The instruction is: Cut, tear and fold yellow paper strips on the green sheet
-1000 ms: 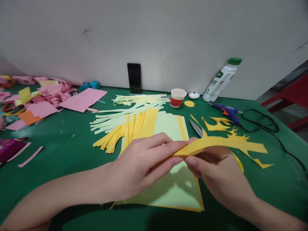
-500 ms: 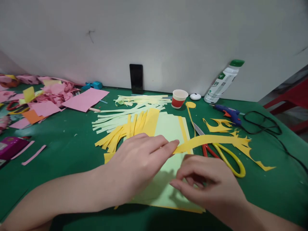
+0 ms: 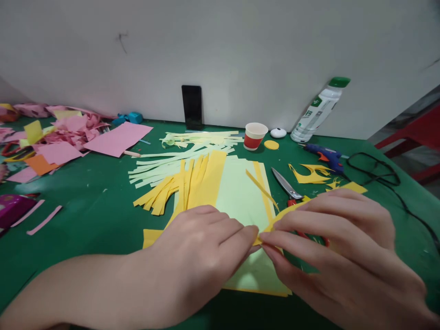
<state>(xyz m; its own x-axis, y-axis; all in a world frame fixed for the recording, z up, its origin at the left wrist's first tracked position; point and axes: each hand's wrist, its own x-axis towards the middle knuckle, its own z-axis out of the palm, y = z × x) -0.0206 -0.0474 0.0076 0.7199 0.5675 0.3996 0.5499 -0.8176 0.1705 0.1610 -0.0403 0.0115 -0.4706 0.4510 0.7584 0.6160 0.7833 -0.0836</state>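
Note:
My left hand [image 3: 206, 256] pinches the end of a yellow paper strip [image 3: 287, 212] between thumb and fingers. Close beside it, fingertips nearly touching, my right hand [image 3: 343, 247] grips the same strip, which runs back under its fingers. Beneath both hands lie light green paper sheets [image 3: 240, 192] with yellow paper under their edge. A thin yellow sliver [image 3: 261, 189] rests on the green sheet. The scissors [image 3: 286, 184] lie to the right, their handles mostly covered by my right hand. Cut yellow strips [image 3: 161, 195] fan out left of the sheets.
Pale green strips [image 3: 158, 167] lie behind. Along the wall stand a phone [image 3: 192, 107], a paper cup [image 3: 255, 136] and a leaning bottle [image 3: 319, 112]. A glue gun [image 3: 325, 156] with a black cord sits at right, near yellow scraps [image 3: 311, 174]. Pink paper [image 3: 118, 139] piles up left.
My right hand has moved up to the strip and closed on it beside my left hand. The strip's near end is lower. The thin sliver now lies on the green sheet, away from the yellow circle.

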